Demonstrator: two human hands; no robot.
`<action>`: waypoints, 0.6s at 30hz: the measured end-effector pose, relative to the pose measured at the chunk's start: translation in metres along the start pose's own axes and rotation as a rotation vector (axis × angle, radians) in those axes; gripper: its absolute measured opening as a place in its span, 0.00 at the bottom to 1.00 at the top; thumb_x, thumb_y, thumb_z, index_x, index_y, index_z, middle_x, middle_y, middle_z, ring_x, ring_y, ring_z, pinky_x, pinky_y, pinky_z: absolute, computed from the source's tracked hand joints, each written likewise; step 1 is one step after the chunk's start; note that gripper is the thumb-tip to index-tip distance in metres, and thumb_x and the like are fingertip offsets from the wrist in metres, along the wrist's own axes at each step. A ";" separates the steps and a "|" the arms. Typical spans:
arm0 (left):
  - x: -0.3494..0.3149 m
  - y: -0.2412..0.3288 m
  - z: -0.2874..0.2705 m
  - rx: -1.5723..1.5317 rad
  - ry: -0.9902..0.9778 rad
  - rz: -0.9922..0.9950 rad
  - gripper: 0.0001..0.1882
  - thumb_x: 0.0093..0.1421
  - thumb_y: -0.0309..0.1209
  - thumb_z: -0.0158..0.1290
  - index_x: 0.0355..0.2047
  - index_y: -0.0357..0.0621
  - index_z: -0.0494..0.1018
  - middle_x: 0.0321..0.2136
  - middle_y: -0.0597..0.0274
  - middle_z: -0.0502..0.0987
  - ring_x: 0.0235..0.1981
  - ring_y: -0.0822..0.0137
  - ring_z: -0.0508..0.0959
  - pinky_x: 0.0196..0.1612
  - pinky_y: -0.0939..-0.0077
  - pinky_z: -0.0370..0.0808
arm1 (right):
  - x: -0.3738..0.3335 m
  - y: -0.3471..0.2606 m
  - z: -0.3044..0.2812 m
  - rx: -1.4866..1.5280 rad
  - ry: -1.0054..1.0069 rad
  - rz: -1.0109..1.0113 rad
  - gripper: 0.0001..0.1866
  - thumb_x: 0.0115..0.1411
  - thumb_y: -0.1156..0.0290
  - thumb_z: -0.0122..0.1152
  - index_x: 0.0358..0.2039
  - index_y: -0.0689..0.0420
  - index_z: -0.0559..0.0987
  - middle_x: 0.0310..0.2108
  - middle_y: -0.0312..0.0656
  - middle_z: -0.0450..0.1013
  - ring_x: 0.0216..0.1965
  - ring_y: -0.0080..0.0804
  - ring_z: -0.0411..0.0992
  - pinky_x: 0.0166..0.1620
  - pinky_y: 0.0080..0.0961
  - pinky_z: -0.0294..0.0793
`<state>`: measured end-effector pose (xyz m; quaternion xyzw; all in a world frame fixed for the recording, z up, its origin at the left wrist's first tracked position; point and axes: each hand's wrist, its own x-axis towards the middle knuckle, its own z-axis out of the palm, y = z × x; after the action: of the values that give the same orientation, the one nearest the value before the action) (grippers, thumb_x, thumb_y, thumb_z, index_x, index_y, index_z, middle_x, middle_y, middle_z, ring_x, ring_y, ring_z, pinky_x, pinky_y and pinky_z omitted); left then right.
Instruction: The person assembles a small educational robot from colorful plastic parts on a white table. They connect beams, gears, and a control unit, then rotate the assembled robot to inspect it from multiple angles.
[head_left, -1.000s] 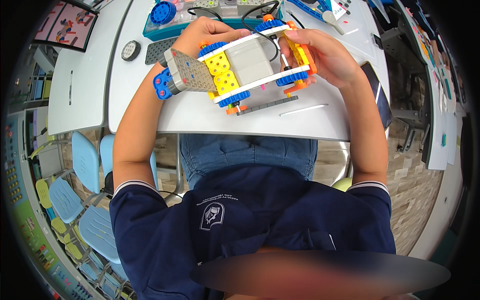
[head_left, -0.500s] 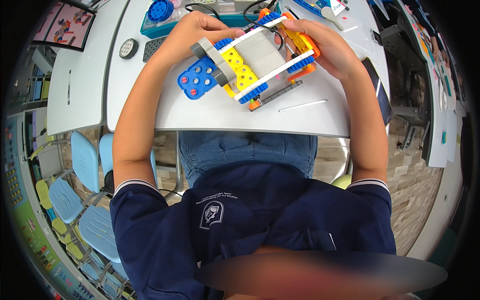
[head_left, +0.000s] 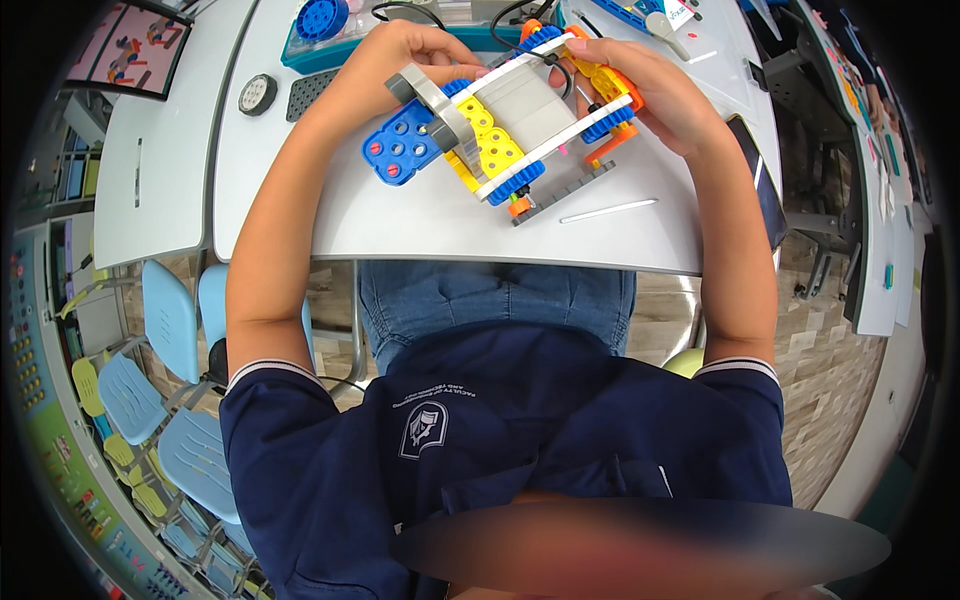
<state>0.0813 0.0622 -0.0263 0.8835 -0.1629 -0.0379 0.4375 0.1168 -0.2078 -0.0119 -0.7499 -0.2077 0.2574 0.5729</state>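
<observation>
Between my hands is a building-kit vehicle model [head_left: 530,112] with a grey block, white beams, yellow connectors, blue gears and orange end pieces. A blue perforated plate [head_left: 402,148] with red pegs juts from its left side. My left hand [head_left: 420,50] is closed at the model's far left edge, thumb against it; its other fingertips are partly hidden. Around the orange and yellow right end, my right hand [head_left: 660,90] is wrapped, thumb on top near a black cable. The model is tilted, and a grey beam [head_left: 565,193] sticks out at its near side.
A white rod [head_left: 608,211] lies on the white table [head_left: 400,230] near its front edge. To the left are a grey wheel [head_left: 258,96] and a dark perforated plate [head_left: 306,97]. A teal-rimmed tray [head_left: 300,62] stands behind; a dark tablet-like device [head_left: 760,185] lies beside my right forearm.
The model has shifted slightly to the right and tilted a little in my hands. Both hands keep nearly the same place.
</observation>
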 end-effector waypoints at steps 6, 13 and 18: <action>0.003 -0.002 -0.003 0.010 -0.082 0.004 0.14 0.57 0.38 0.62 0.37 0.41 0.83 0.27 0.59 0.83 0.27 0.73 0.81 0.29 0.79 0.76 | 0.011 0.003 -0.017 -0.248 0.188 -0.099 0.29 0.61 0.42 0.55 0.37 0.60 0.82 0.21 0.34 0.74 0.21 0.15 0.69 0.23 0.14 0.64; 0.008 -0.017 0.000 -0.027 -0.142 -0.064 0.17 0.63 0.32 0.57 0.50 0.40 0.77 0.34 0.62 0.82 0.31 0.80 0.80 0.28 0.86 0.76 | -0.023 -0.016 -0.026 -0.325 0.494 -0.280 0.16 0.65 0.61 0.57 0.37 0.63 0.80 0.26 0.38 0.76 0.27 0.19 0.72 0.33 0.16 0.70; 0.009 -0.023 0.001 -0.106 -0.098 0.028 0.15 0.57 0.36 0.59 0.42 0.40 0.82 0.34 0.55 0.83 0.35 0.66 0.83 0.40 0.76 0.79 | -0.092 0.000 0.041 -0.565 0.701 -0.698 0.04 0.55 0.77 0.66 0.31 0.63 0.81 0.26 0.41 0.77 0.27 0.27 0.72 0.32 0.21 0.71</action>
<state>0.0953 0.0712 -0.0446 0.8539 -0.1943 -0.0833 0.4756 0.0191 -0.2323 -0.0066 -0.8015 -0.3015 -0.2772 0.4357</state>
